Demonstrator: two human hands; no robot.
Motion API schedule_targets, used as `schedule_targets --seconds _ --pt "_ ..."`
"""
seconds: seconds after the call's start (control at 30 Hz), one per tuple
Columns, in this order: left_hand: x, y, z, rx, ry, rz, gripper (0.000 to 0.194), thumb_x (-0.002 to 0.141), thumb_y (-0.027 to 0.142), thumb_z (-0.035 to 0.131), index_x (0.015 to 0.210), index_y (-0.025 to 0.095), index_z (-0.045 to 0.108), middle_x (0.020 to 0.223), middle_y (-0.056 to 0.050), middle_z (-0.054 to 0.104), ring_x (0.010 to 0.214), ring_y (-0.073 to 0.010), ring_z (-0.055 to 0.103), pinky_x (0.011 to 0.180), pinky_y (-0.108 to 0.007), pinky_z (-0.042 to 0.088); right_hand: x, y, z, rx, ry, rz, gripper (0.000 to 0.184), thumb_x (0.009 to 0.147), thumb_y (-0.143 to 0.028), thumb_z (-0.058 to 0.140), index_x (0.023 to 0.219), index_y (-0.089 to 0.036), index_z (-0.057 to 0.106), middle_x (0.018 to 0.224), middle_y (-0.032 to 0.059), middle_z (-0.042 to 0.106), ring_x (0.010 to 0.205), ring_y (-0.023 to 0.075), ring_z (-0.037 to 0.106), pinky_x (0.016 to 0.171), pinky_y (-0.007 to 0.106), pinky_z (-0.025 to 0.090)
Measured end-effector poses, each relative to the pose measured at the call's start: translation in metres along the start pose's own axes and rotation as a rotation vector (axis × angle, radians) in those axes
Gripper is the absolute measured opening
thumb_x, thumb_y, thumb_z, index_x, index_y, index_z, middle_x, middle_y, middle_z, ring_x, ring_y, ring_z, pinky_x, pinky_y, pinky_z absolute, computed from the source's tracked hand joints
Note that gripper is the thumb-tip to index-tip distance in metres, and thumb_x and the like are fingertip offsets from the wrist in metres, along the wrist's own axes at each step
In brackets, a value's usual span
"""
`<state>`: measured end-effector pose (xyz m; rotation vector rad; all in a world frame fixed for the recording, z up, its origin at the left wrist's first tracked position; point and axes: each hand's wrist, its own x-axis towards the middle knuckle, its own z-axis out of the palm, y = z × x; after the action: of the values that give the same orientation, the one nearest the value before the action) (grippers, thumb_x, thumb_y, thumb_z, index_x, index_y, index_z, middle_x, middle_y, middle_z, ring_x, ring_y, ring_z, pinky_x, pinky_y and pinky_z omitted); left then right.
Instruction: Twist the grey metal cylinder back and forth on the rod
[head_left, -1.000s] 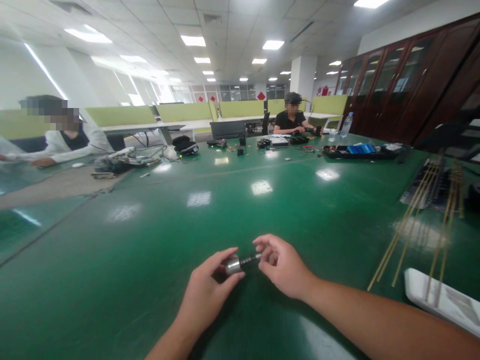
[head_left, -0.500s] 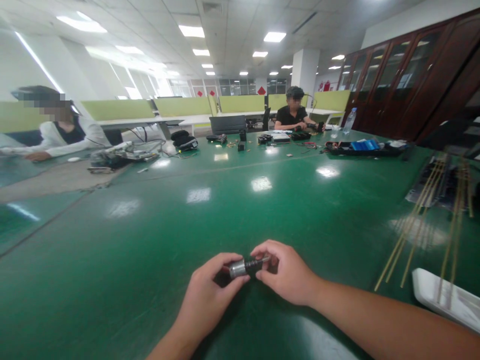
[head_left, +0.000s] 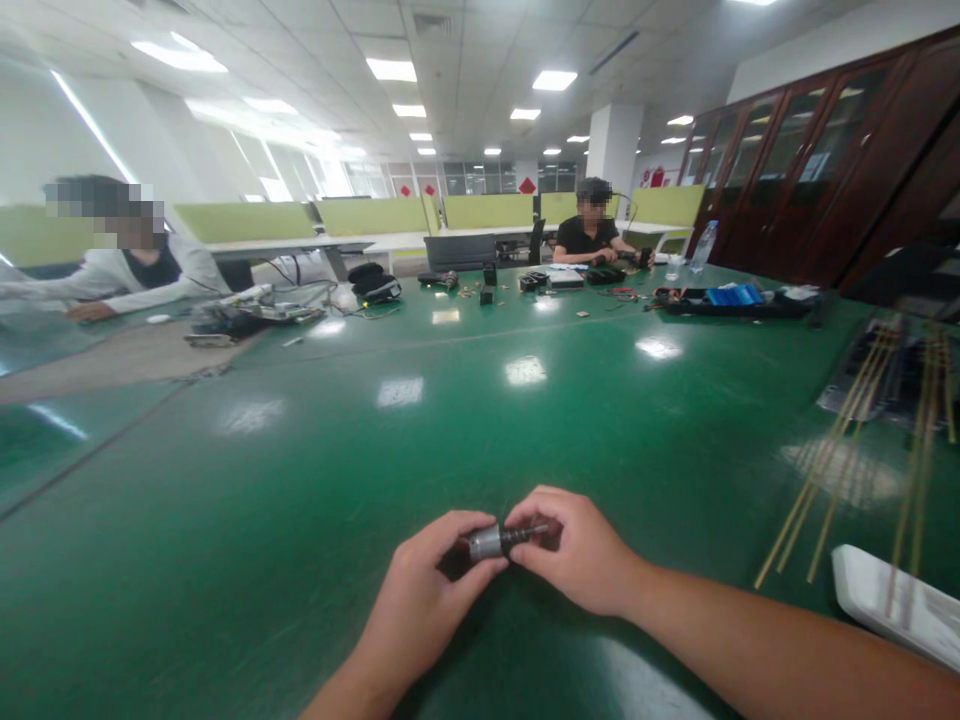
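While the part [head_left: 489, 542] is spanning the gap between the hands, just over the table [head_left: 337, 440], the left hand [head_left: 429, 575] is cupping its barrel [head_left: 486, 543], thumb below and forefinger above, spread only as wide as the metal. The right hand [head_left: 581, 550] is curling thumb and fingers about the coil [head_left: 516, 538] at the other end, almost closed, with a thin tip [head_left: 541, 530] showing inside the curl; how hard it is pressing, one cannot tell. Being apparently metal, the part is probably feeling stiff and rather heavy for its size, and hardly fragile. Its smooth roundness may be inviting a slip, so the broad barrel is offering the surest hold, the ridged coil is giving fingertips some bite, and the narrow tip is looking like the poorest grip. The barrel is showing a dull silvery sheen against the coil's dark rings. Beneath, the table is gleaming hard, glossy green, mirroring the ceiling lights [head_left: 555, 80]. At right, slim, straight, yellowish rods [head_left: 817, 465] are lying near a smooth white tray [head_left: 855, 585] with a rounded corner.
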<state>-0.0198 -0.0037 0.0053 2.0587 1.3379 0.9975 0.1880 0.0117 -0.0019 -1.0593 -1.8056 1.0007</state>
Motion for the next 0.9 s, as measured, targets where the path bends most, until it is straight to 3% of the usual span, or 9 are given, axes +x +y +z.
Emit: schedule_targets --seconds 0.37,0.9 --pt "-0.0018 -0.0049 0.0023 0.033 0.004 0.046 0.021 0.083 0.034 0.071 0.102 0.027 0.068 0.1 0.0 0.069 0.09 -0.0176 0.065 0.082 -0.026 0.052 0.0011 -0.0008 -0.0009 -0.015 -0.013 0.027 0.015 0.076 -0.019 0.073 0.09 -0.022 0.076 0.084 0.0017 0.071 0.078 0.0171 0.064 0.071 0.029 0.047" --pt "-0.0022 -0.0038 0.0025 0.038 0.034 0.009 0.022 0.082 0.035 0.071 0.103 0.03 0.07 0.101 0.001 0.071 0.091 -0.018 0.067 0.083 -0.027 0.055 0.0021 0.001 -0.0015 0.022 -0.006 0.066 0.01 0.076 -0.021 0.073 0.085 -0.022 0.077 0.081 0.0023 0.072 0.073 0.0169 0.063 0.066 0.028 0.045"
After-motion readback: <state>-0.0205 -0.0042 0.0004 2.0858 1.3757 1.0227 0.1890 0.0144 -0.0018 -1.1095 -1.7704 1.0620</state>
